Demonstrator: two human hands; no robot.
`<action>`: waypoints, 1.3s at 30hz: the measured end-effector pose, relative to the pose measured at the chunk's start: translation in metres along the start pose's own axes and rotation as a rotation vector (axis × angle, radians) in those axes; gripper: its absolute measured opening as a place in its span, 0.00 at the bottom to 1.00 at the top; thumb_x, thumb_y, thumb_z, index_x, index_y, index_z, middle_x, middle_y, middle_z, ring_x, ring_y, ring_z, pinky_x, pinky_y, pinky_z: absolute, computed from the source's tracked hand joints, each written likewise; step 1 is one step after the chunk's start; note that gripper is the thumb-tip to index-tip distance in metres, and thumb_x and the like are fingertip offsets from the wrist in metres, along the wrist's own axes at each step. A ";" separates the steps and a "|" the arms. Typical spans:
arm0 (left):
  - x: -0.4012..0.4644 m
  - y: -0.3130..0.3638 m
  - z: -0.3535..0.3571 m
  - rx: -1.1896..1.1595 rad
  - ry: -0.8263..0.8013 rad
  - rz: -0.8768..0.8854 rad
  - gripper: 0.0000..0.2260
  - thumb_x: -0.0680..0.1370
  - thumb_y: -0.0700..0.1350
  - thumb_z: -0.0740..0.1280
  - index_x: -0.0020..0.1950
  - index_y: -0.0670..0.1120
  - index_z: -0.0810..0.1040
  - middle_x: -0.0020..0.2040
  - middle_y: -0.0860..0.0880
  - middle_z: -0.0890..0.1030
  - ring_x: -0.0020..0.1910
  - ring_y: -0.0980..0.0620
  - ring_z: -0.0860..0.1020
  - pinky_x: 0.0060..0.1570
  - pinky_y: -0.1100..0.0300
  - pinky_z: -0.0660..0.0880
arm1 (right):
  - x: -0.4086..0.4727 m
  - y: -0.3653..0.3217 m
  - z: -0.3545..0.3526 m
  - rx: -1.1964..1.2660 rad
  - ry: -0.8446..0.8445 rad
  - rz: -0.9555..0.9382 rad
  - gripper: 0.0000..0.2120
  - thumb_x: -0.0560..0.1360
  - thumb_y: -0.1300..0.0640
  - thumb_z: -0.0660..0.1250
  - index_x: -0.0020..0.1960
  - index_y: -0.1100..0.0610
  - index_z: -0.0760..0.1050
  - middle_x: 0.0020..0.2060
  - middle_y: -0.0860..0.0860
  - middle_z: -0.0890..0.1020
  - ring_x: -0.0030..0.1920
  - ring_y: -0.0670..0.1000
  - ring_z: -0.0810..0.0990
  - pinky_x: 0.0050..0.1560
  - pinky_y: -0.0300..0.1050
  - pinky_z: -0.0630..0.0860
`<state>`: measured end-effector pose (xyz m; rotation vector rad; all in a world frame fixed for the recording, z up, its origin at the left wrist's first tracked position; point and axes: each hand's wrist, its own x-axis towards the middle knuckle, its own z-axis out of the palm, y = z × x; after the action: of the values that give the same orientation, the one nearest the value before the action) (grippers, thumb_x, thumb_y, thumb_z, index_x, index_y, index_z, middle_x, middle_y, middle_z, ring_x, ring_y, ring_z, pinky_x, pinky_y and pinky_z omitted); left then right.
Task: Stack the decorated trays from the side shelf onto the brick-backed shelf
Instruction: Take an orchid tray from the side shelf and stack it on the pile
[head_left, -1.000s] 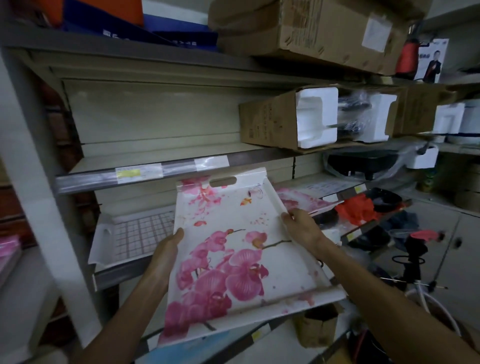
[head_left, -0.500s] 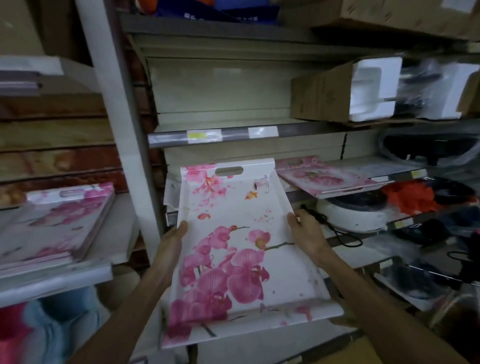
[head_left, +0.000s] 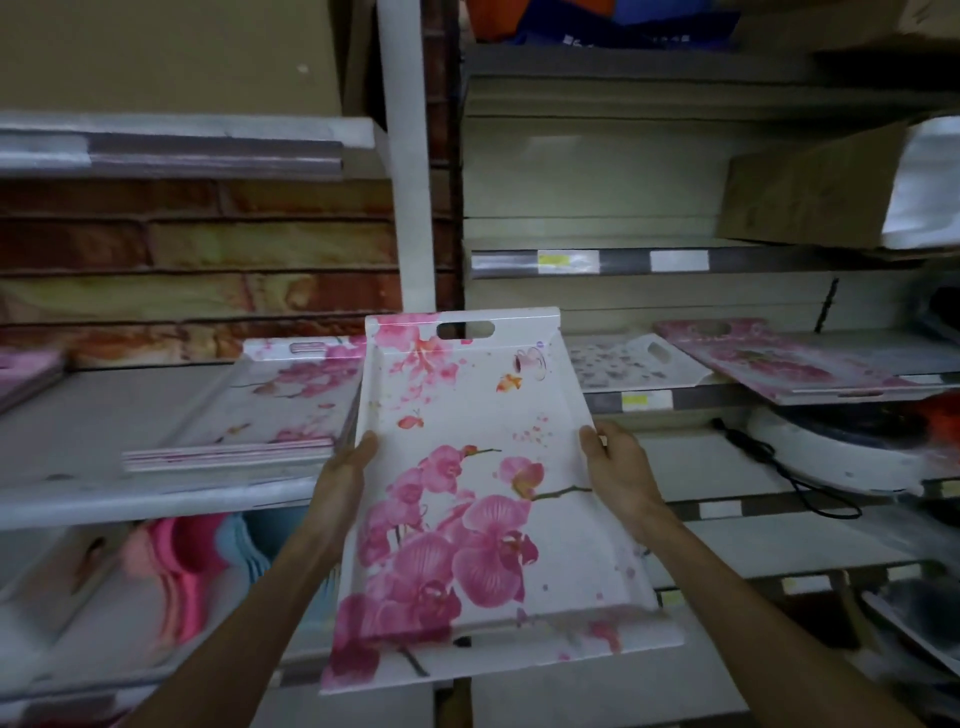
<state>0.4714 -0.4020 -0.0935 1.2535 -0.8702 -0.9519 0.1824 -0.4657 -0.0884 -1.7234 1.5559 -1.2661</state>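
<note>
One orchid-printed tray (head_left: 483, 499) is in your grip, held out in front of the white upright (head_left: 408, 156) that divides the two shelf units. Your left hand (head_left: 340, 483) clamps its left rim and your right hand (head_left: 621, 473) its right rim, thumbs over the top edge; the other fingers are hidden underneath. A stack of trays (head_left: 270, 410) already lies on the brick-backed shelf (head_left: 104, 478) to your left, so part of the job looks done; how many it holds is too blurred to count. On the side shelf (head_left: 727, 397) to your right at least two remain: a pale tray (head_left: 623, 364) with a cut-out handle and a pink tray (head_left: 779, 364) overhanging the edge. You have this one to set on the stack, then those to fetch.
</note>
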 end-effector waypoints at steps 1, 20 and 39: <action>0.000 0.003 -0.013 -0.003 0.011 0.002 0.09 0.81 0.52 0.62 0.51 0.52 0.81 0.38 0.56 0.87 0.36 0.55 0.85 0.30 0.63 0.79 | -0.004 -0.008 0.011 0.008 0.000 -0.006 0.14 0.82 0.53 0.57 0.57 0.62 0.75 0.46 0.53 0.77 0.46 0.51 0.75 0.47 0.42 0.69; 0.003 0.058 -0.248 0.149 0.105 0.063 0.10 0.81 0.50 0.62 0.57 0.49 0.80 0.51 0.46 0.86 0.48 0.45 0.84 0.49 0.51 0.80 | -0.058 -0.145 0.202 0.147 -0.095 -0.019 0.12 0.82 0.54 0.58 0.55 0.62 0.75 0.46 0.54 0.79 0.46 0.52 0.77 0.42 0.41 0.69; 0.110 0.058 -0.294 0.243 0.164 0.133 0.18 0.77 0.39 0.66 0.65 0.50 0.71 0.47 0.40 0.82 0.23 0.53 0.79 0.20 0.60 0.73 | 0.033 -0.179 0.292 0.163 -0.121 -0.027 0.10 0.82 0.52 0.56 0.51 0.58 0.72 0.44 0.50 0.77 0.41 0.46 0.75 0.35 0.36 0.69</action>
<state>0.7896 -0.3930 -0.0681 1.4392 -0.9471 -0.6414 0.5207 -0.5193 -0.0589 -1.6888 1.3277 -1.2416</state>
